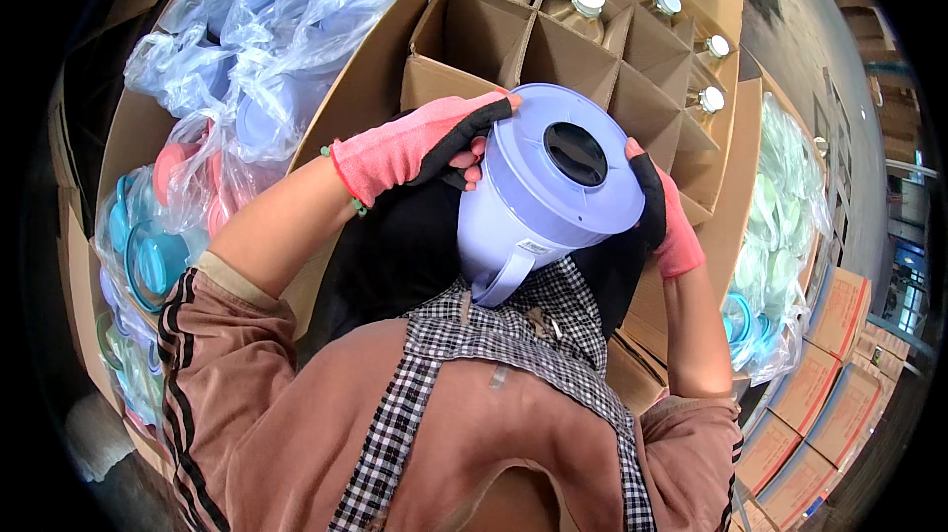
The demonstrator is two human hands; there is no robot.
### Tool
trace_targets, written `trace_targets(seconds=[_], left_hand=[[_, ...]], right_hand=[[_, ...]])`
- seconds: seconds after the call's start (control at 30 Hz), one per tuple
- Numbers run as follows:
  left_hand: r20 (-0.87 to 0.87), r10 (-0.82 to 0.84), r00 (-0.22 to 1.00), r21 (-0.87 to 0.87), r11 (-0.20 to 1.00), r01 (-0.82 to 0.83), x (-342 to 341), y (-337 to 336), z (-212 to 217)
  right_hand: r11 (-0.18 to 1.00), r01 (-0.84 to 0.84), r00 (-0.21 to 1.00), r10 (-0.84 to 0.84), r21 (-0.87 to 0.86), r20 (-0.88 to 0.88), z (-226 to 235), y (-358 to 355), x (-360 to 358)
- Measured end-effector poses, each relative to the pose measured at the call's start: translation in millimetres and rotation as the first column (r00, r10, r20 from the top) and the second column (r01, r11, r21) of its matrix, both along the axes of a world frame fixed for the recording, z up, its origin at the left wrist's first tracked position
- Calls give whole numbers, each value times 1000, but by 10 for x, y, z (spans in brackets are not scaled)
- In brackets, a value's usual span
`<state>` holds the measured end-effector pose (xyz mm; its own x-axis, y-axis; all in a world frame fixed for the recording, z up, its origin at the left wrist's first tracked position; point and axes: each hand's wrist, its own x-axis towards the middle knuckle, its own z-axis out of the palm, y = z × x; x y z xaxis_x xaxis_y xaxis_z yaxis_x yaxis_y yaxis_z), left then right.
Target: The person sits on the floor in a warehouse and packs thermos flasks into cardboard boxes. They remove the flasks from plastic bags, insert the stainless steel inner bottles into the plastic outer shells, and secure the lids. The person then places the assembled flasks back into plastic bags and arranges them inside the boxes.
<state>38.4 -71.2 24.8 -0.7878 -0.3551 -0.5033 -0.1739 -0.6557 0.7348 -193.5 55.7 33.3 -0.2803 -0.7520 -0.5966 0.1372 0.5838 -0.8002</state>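
Between my two hands is a lavender plastic pitcher, tilted over my lap. Its round lavender lid sits on it and carries a dark oval knob or opening in the middle. The pitcher's handle points toward my body, with a small white label beside it. My left hand, in a pink and black fingerless glove, grips the lid's left rim, thumb and fingers bent round it. My right hand, gloved alike, is closed on the lid's right edge; some of its fingers are hidden behind the lid.
A divided cardboard box ahead holds several white-capped glass bottles. On the left, a large carton contains bagged lavender, pink and teal plasticware. To the right stands a carton of bagged green pieces, near stacked cartons.
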Motion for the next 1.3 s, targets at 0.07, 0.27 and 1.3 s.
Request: trace_targets(seconds=[0.07,0.27,1.3], left_hand=[[12,-30,999,21,999,30,47,-3,-7],[169,-48,984,-57,997,58,115,167,192],[182,-215,959,-293,920,262,-228,-349,-76]], right_hand=[[1000,-19,999,19,-12,35,43,8,5],[854,-301,844,31,-425,-535,246,317,202],[848,-513,791,528,134,-308,212,-847,102]])
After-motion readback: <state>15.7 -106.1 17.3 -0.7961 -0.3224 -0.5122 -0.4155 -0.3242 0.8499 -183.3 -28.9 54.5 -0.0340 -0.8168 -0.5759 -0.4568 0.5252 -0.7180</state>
